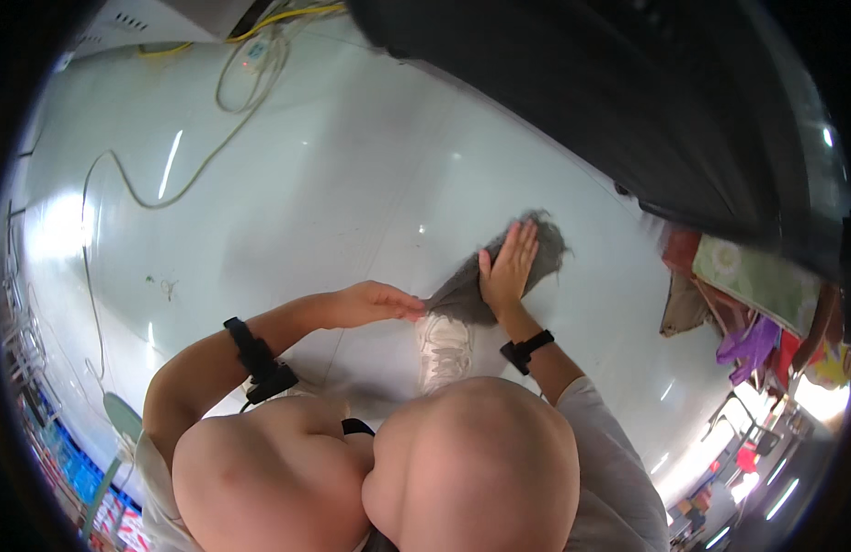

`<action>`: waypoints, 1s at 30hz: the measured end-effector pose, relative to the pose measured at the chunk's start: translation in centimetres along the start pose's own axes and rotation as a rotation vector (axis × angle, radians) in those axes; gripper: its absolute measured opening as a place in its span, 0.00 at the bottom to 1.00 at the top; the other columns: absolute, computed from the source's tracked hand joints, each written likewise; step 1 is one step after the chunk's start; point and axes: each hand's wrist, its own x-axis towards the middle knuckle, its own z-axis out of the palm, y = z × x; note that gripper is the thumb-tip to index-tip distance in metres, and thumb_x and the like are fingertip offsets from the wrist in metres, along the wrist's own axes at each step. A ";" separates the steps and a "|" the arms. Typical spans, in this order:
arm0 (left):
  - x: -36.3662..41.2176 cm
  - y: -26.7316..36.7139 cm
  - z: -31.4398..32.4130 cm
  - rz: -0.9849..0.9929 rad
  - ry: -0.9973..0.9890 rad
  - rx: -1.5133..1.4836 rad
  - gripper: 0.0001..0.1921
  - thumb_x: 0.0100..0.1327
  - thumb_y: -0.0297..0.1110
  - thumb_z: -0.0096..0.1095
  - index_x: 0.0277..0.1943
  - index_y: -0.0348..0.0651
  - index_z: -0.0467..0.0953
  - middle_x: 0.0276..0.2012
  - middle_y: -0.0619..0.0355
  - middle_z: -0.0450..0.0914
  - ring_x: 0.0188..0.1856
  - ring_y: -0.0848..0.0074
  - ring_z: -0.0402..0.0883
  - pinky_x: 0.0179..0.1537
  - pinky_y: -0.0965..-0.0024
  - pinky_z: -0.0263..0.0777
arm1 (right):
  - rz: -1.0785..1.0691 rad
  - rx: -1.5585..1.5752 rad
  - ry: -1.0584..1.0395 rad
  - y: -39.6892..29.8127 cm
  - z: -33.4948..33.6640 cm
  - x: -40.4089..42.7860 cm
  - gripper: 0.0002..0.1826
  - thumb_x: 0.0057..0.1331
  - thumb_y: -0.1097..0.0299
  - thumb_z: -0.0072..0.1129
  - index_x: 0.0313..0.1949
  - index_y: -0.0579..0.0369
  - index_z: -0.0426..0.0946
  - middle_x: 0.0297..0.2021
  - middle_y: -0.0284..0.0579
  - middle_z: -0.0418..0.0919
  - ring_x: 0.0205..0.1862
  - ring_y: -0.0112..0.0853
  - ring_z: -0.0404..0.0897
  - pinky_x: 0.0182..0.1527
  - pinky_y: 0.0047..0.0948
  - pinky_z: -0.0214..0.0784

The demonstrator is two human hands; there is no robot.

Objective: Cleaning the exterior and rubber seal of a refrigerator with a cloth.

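On the glossy pale tiled floor (370, 207), a grey cloth (460, 293) with frayed edges lies in front of a white laced shoe (444, 348). My right hand (511, 265) presses flat on the cloth, its fingers stretched towards the frayed far end. At the cloth's near left corner is my left hand (373, 303), its fingertips pinching or touching that corner beside the shoe's toe. Each of my arms bears a black strapped device. My bare knees fill the bottom of the view.
A large black covered object (604, 103) spans the upper right. Bags and fabrics, one green with flowers (756, 276), stand at the right. A pale cable (204, 165) runs over the floor at the left to a power strip (254, 55). A white metal housing (156, 21) stands upper left.
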 end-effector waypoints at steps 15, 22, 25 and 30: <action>-16.4 -5.7 -2.3 -0.230 0.520 0.266 0.09 0.58 0.26 0.54 0.34 0.35 0.83 0.26 0.54 0.84 0.29 0.73 0.83 0.35 0.71 0.77 | -0.812 0.307 -0.308 -26.2 8.1 7.5 0.45 0.63 0.49 0.54 0.69 0.65 0.46 0.70 0.64 0.45 0.73 0.52 0.43 0.72 0.50 0.33; -27.7 -7.6 -4.1 -0.275 1.211 -0.018 0.10 0.60 0.25 0.51 0.31 0.29 0.79 0.26 0.52 0.82 0.28 0.74 0.81 0.34 0.72 0.76 | -1.067 0.486 -0.129 -39.3 15.5 10.5 0.20 0.64 0.64 0.49 0.54 0.57 0.73 0.62 0.64 0.63 0.68 0.51 0.56 0.70 0.52 0.41; -30.3 -5.4 -3.6 -0.099 1.411 -0.054 0.12 0.60 0.23 0.47 0.34 0.24 0.78 0.28 0.49 0.82 0.30 0.72 0.82 0.37 0.72 0.77 | -0.773 1.027 -0.458 -41.3 15.2 13.1 0.18 0.66 0.71 0.44 0.55 0.59 0.72 0.58 0.55 0.71 0.61 0.45 0.69 0.65 0.46 0.56; -31.3 -0.9 -0.8 0.078 1.428 -0.123 0.14 0.54 0.18 0.40 0.32 0.24 0.77 0.27 0.46 0.82 0.31 0.68 0.82 0.38 0.69 0.77 | -0.560 1.426 -0.684 -37.2 4.4 16.0 0.23 0.69 0.74 0.48 0.63 0.57 0.66 0.58 0.43 0.73 0.55 0.30 0.74 0.58 0.27 0.64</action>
